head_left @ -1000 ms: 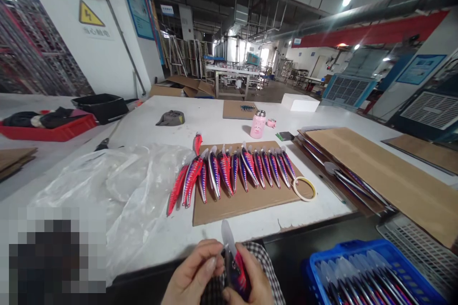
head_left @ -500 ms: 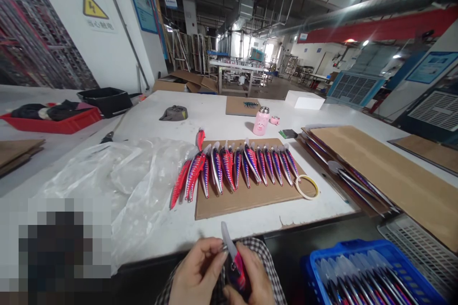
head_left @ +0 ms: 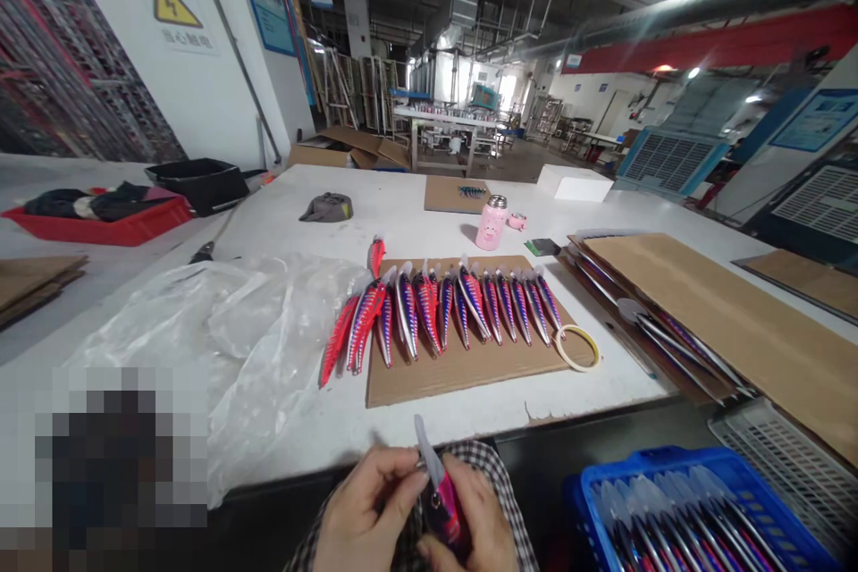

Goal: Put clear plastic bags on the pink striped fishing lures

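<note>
At the table's front edge, over my lap, my right hand point(head_left: 479, 514) is wrapped round a fishing lure point(head_left: 442, 505) with a dark and pink body and a clear lip pointing up. My left hand point(head_left: 375, 505) is closed beside it, thumb and forefinger pinched at the base of the lip; whatever small part sits between those fingertips cannot be made out. Beyond my hands, several red and purple striped lures point(head_left: 469, 299) lie in a row on a cardboard sheet point(head_left: 429, 384), lips facing away. A few red ones overlap at the row's left end.
A roll of tape point(head_left: 577, 349) rests at the cardboard's right corner. Crumpled clear plastic point(head_left: 268, 322) covers the left. At lower right stands a blue basket point(head_left: 590, 487) of lures. Stacked cardboard point(head_left: 724, 313), a pink bottle point(head_left: 492, 223) and a red tray point(head_left: 100, 228) are also there.
Both hands keep the same grip on the lure, with barely any movement. The view has shifted very slightly.
</note>
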The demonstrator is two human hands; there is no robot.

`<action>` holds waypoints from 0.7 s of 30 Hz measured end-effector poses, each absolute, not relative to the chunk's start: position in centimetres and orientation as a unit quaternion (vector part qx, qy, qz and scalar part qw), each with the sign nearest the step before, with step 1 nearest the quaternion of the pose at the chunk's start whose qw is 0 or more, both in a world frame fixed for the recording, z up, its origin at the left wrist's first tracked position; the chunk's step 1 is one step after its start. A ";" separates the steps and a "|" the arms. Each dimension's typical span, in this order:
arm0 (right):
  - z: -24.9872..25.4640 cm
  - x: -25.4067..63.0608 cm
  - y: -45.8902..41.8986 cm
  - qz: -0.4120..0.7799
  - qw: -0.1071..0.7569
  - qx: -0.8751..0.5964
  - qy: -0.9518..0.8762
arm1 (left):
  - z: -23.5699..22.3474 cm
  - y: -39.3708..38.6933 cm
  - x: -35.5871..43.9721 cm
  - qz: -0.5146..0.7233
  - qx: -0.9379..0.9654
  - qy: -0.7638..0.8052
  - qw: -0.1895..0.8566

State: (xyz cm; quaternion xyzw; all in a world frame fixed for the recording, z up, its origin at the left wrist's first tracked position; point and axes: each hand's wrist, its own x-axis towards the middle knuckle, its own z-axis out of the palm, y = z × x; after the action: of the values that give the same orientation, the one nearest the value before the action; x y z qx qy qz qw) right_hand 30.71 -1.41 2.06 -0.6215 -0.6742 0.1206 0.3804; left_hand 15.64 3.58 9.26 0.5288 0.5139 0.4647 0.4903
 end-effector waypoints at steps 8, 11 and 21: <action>2.6 30.8 -1.7 0.142 0.389 -0.612 -0.673 | 10.8 3.4 16.6 0.515 0.409 0.487 0.575; 2.8 30.8 -1.8 0.143 0.388 -0.620 -0.667 | 10.8 3.3 16.8 0.526 0.401 0.483 0.574; 3.2 30.9 -1.6 0.162 0.406 -0.609 -0.662 | 9.9 3.4 15.3 0.483 0.512 0.459 0.542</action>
State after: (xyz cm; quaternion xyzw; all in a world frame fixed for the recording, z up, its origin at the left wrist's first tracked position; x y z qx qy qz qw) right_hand 30.91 -1.56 3.16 -0.6091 -0.6617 0.1616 0.4062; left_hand 15.31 3.40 9.95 0.5122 0.4589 0.4833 0.5418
